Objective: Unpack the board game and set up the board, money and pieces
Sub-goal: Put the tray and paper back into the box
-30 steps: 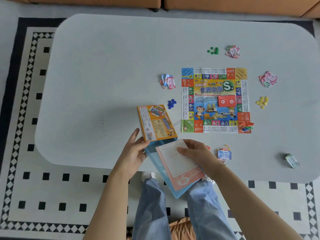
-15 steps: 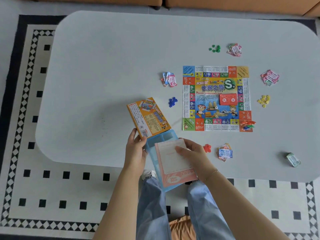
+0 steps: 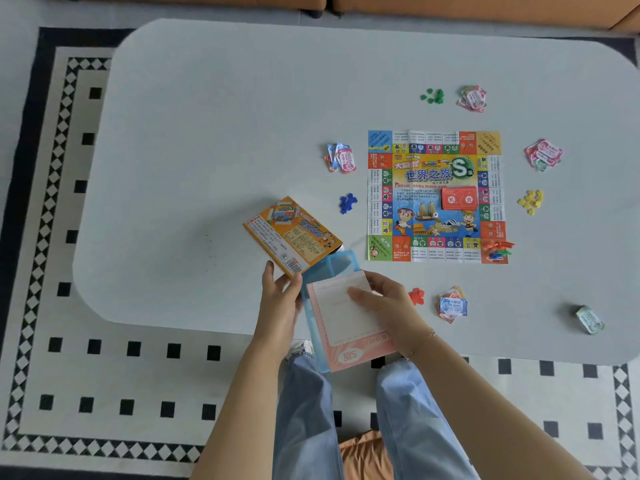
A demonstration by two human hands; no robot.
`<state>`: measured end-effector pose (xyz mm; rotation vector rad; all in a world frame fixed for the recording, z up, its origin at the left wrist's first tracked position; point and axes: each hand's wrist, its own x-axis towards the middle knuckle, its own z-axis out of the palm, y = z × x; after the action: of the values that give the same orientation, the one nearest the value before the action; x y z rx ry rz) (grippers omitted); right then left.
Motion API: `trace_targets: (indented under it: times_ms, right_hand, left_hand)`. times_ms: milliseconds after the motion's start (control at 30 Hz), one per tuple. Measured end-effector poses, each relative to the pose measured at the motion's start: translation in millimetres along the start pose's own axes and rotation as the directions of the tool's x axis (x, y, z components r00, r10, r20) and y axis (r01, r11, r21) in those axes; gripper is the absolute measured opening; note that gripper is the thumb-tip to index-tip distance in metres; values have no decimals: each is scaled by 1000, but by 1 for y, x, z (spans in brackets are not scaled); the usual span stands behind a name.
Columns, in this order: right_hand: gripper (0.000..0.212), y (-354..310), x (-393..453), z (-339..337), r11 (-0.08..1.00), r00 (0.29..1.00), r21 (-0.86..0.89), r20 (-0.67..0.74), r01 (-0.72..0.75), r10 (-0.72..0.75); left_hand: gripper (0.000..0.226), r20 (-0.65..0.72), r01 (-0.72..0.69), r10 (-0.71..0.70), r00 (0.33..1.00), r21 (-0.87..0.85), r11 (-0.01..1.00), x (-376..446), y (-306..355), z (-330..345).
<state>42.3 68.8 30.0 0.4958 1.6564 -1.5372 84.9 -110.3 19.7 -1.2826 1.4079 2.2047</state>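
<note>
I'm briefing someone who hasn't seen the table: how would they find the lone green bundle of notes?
Start from the colourful game board on the pale table, then go to the table's near right corner, beyond the blue-topped money pile. The small green bundle lies there alone; the other piles are fanned pink, red or blue, each beside plastic tokens.

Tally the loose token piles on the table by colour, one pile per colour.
Green token pile: 1
Blue token pile: 1
Yellow token pile: 1
Red token pile: 1
Total: 4 piles; single tokens are too small to count.
</note>
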Motion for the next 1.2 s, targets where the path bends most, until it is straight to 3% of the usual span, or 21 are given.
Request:
trace_targets:
  times_ms: [200, 333, 433, 633, 867, 933, 1133, 1200]
  right_hand:
    - [25, -10, -6, -14, 998, 996, -64, 89, -11, 17]
    - [28, -12, -5, -20, 981, 986, -190, 157, -29, 60]
    - [30, -18, -3, -23, 987, 961, -149, 259, -54, 91]
    - [33, -37, 4, -29, 973, 895, -211, 410, -95, 176]
    - [25, -44, 12, -33, 949, 875, -261, 400, -178, 274]
    - [25, -42, 12, -36, 950, 876, -238, 391, -201, 283]
    - [23, -38, 7, -44, 959, 910, -186, 320, -212, 263]
    - [23, -34, 4, -44, 966, 927, -158, 285, -205, 243]
  left_hand:
    - [59, -5, 52, -52, 999, -29, 998, 4, 7, 3]
    - [52, -188, 12, 14, 982, 137, 990, 12, 10, 5]
    - [38, -243, 1, 75, 967, 298, 955, 15, 13, 6]
    - [25, -96, 102, -70, 993, 387, 916, 9, 24, 6]
    - [30, -10, -13, 21, 1000, 535, 845, 1, 21, 3]
    - [32, -4, -14, 19, 1000, 513, 858, 0, 21, 4]
    - [44, -31, 91, -86, 996, 214, 973, -2, 19, 3]
    - [44, -25, 80, -76, 997, 201, 976, -3, 15, 3]
